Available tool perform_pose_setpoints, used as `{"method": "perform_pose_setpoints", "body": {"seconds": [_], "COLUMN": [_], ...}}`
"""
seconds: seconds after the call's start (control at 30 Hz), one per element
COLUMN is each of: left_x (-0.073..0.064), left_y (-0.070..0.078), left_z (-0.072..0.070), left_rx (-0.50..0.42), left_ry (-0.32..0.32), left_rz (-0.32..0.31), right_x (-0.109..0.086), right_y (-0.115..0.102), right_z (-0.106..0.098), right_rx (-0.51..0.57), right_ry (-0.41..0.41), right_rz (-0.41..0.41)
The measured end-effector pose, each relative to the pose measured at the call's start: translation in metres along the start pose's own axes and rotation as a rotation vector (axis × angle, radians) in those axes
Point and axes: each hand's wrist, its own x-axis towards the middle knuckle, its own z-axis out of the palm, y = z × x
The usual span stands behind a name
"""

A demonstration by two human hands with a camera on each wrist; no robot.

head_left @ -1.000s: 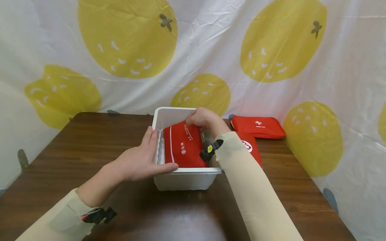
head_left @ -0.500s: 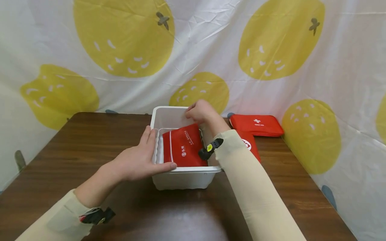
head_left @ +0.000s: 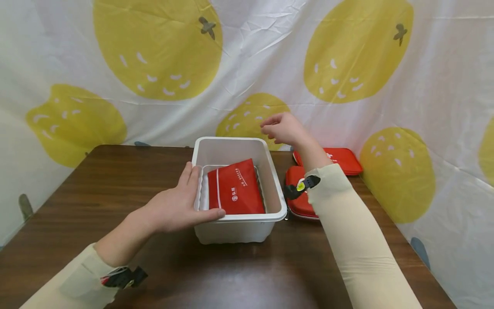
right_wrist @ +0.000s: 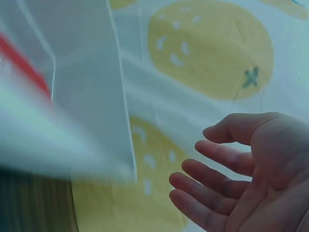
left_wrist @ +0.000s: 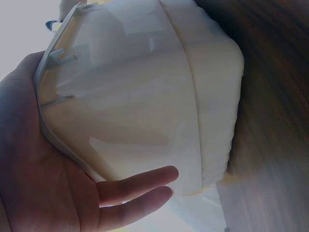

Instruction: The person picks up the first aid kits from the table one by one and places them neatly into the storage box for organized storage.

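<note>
A red pouch (head_left: 235, 187) with a white stripe and white lettering lies inside a white plastic bin (head_left: 240, 229) on the table. My left hand (head_left: 170, 209) rests against the bin's left side, its thumb over the near rim; the left wrist view shows straight fingers (left_wrist: 140, 186) along the outer wall. Above the bin's far right corner, my right hand (head_left: 284, 128) is in the air, its relaxed fingers (right_wrist: 212, 186) holding nothing. Beside the bin on the right lies a red zipped case (head_left: 295, 206), partly hidden by the right wrist.
Behind that case lies a flat red first-aid pouch (head_left: 345, 161), partly covered by the right forearm. The brown wooden table (head_left: 127, 184) meets a white curtain (head_left: 254, 51) printed with yellow fruit at the back and right.
My right hand has let go of the red pouch, risen out of the bin and moved right. The pouch has settled lower in the bin. The left hand stays put.
</note>
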Motion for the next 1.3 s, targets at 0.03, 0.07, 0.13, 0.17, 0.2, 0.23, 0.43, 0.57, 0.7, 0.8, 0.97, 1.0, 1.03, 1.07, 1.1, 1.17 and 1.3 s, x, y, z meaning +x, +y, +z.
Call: {"method": "perform_pose_setpoints", "body": {"seconds": [0.03,0.07,0.13,0.17,0.2,0.23,0.43,0.57,0.7,0.8,0.97,1.0,1.03,1.07,1.1,1.17,1.3], "left_x": [0.000,0.000,-0.001,-0.001,-0.001,-0.001,-0.001,0.000,0.000,0.000,0.000,0.001,0.001,0.001,0.001,0.001,0.002], "left_y": [0.000,-0.001,-0.002,-0.002,-0.002,-0.003,-0.003,-0.003,-0.004,-0.005,-0.005,-0.005,-0.005,-0.004,-0.004,-0.004,-0.003], "left_z": [0.000,0.000,0.000,0.000,0.001,0.001,0.001,0.001,0.001,0.001,0.000,0.000,0.000,-0.001,-0.001,-0.002,-0.003], "left_rx": [-0.001,-0.001,-0.002,-0.004,-0.004,-0.003,0.006,0.006,0.008,0.010,0.028,0.034,0.041,0.045,0.050,0.056,0.068], "left_ry": [0.000,0.001,0.003,0.002,0.003,0.004,0.011,0.011,0.008,0.004,0.003,0.005,0.007,0.008,0.008,0.004,-0.007], "left_rz": [0.000,-0.002,-0.005,-0.008,-0.008,-0.009,0.000,0.001,-0.006,-0.010,-0.006,-0.005,-0.003,-0.002,-0.002,-0.001,0.002], "right_x": [-0.002,-0.003,-0.006,-0.007,-0.010,-0.012,-0.024,-0.030,-0.036,-0.042,-0.047,-0.047,-0.047,-0.047,-0.047,-0.048,-0.051], "right_y": [0.005,0.012,0.027,0.035,0.044,0.053,0.110,0.137,0.154,0.162,0.168,0.169,0.169,0.170,0.171,0.173,0.176], "right_z": [-0.005,-0.008,-0.015,-0.017,-0.019,-0.020,-0.028,-0.030,-0.030,-0.028,-0.028,-0.027,-0.027,-0.027,-0.027,-0.027,-0.026], "right_rx": [-0.017,-0.032,-0.073,-0.096,-0.123,-0.151,-0.328,-0.436,-0.447,-0.445,-0.449,-0.450,-0.449,-0.450,-0.451,-0.445,-0.427], "right_ry": [0.003,0.005,0.006,0.005,0.001,-0.004,-0.086,-0.176,-0.259,-0.291,-0.289,-0.287,-0.285,-0.284,-0.283,-0.284,-0.281], "right_rz": [-0.003,-0.006,-0.019,-0.024,-0.030,-0.036,0.017,0.103,0.161,0.193,0.190,0.187,0.185,0.186,0.184,0.183,0.191]}}
